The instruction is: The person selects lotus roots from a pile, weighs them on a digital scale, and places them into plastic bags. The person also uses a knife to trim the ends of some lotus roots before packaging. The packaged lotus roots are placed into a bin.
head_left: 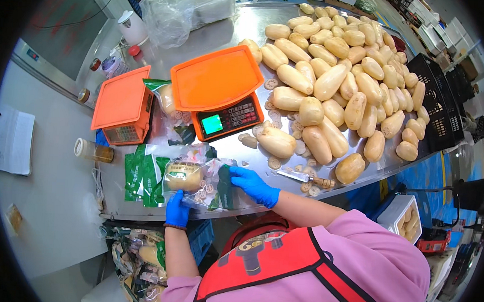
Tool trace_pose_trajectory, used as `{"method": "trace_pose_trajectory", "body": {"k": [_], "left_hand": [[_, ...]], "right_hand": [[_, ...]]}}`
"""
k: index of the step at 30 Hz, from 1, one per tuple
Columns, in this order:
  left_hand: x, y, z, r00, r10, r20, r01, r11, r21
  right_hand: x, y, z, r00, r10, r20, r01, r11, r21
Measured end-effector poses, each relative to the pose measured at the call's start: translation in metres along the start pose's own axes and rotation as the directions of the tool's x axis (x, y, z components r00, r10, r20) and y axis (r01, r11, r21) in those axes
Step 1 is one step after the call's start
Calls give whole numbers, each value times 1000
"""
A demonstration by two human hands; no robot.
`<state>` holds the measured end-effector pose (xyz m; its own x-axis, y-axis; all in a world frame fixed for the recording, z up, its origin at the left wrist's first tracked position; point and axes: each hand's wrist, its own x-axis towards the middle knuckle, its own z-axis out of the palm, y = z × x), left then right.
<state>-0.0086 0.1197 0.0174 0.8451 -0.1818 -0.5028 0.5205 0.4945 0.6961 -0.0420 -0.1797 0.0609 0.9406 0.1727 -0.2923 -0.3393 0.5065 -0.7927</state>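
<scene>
A clear and green plastic bag [188, 176] with a piece of lotus root inside lies at the near edge of the metal table. My left hand [177, 210], in a blue glove, pinches its lower edge. The bag's right end is gripped by my right hand [254, 185], gloved in blue too; some of its fingertips are hidden behind the film. More green bags [144, 173] lie flat just left of it. Beyond stands an orange scale [218, 78] with a lit green display. A knife [295, 175] with a wooden handle rests to the right, among lotus root slices [274, 162].
Peeled lotus roots [333, 82] are heaped at the far right beside a black crate [431, 103]. A second orange scale [125, 104] and a lidded jar [93, 150] stand left. Filled bags [143, 258] sit below the table edge. Plastic film [183, 11] lies at the back.
</scene>
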Motion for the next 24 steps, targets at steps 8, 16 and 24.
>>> {"method": "trace_pose_trajectory", "body": {"k": [8, 16, 24], "left_hand": [[3, -8, 12, 959, 31, -282, -52, 996, -67], [17, -4, 3, 980, 31, -195, -16, 997, 79], [7, -1, -4, 1000, 21, 20, -27, 921, 388]], "right_hand": [[23, 46, 1, 905, -227, 359, 425, 479, -768], [83, 93, 16, 992, 25, 126, 29, 911, -411], [65, 86, 26, 947, 196, 256, -157, 974, -166]]}}
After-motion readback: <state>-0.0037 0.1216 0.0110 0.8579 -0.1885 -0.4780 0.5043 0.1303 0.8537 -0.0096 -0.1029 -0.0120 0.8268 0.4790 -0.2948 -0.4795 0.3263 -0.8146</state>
